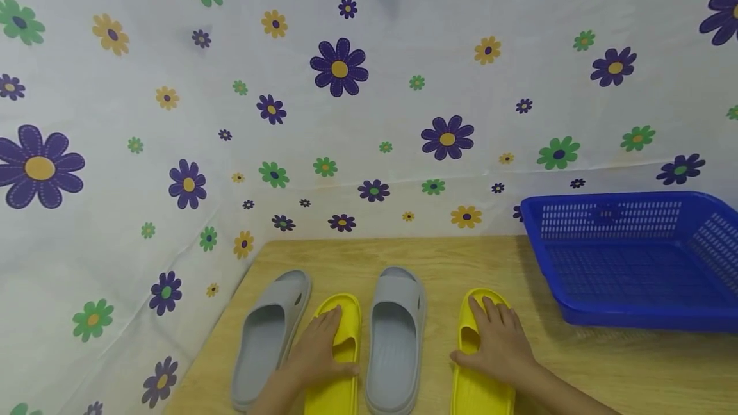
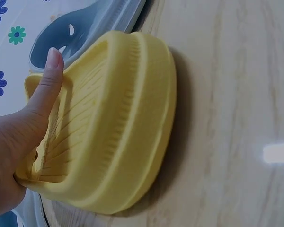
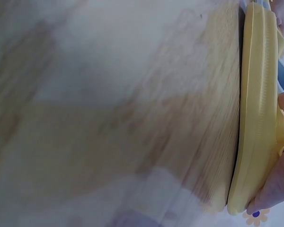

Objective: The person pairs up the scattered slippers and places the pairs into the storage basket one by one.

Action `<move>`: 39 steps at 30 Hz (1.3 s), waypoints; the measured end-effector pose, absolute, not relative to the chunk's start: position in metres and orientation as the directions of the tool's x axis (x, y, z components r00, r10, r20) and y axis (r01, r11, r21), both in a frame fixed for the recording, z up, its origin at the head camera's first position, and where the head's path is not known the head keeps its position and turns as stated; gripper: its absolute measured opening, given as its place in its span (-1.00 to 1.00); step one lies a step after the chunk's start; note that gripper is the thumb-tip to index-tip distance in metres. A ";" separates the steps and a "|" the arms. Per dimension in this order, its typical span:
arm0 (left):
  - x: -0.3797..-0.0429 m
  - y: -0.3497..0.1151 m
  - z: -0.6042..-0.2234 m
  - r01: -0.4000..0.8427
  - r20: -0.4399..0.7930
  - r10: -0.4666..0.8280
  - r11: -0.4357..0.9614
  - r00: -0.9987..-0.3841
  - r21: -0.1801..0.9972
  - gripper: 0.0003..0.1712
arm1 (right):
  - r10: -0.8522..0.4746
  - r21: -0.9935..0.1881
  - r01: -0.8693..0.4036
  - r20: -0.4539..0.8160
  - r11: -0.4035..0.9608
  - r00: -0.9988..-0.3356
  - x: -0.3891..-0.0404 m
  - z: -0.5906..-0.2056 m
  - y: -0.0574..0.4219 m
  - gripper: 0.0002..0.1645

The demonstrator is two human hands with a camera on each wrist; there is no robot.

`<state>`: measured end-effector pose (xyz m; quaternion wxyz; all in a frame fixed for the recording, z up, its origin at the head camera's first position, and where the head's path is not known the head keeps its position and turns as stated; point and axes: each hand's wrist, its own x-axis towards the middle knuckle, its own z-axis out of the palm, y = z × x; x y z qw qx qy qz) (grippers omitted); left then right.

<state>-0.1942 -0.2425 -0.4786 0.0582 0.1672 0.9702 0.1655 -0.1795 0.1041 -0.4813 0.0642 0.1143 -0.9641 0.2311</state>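
Yellow left slipper (image 1: 346,352) between two grey slippers (image 1: 393,344), left hand (image 1: 314,354) over its strap, thumb spread — yellow right slipper (image 1: 478,389) under right hand (image 1: 500,343), fingers spread — blue basket (image 1: 646,317) at far right.

Yellow slippers (image 1: 480,390), grey slippers (image 1: 394,344), white sheet (image 1: 386,107) (flowered)

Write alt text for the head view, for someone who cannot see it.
A left hand rests on one yellow slipper, a right hand on another yellow slipper, on a wooden surface. One gray slipper lies left of them, another gray slipper between them. A blue basket sits at right, before a flowered sheet.
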 end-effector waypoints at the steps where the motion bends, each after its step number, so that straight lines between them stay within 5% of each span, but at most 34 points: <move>1: -0.193 -0.242 -0.477 0.308 -0.051 0.344 0.890 -0.938 0.336 0.37 | -0.188 -0.431 -0.249 0.179 0.867 -0.966 -0.179 -0.481 0.104 0.20; 39: -0.167 -0.236 -0.489 0.184 -0.040 0.209 0.926 -0.977 0.330 0.47 | -0.157 -0.407 -0.214 0.169 0.888 -0.973 -0.162 -0.485 0.108 0.21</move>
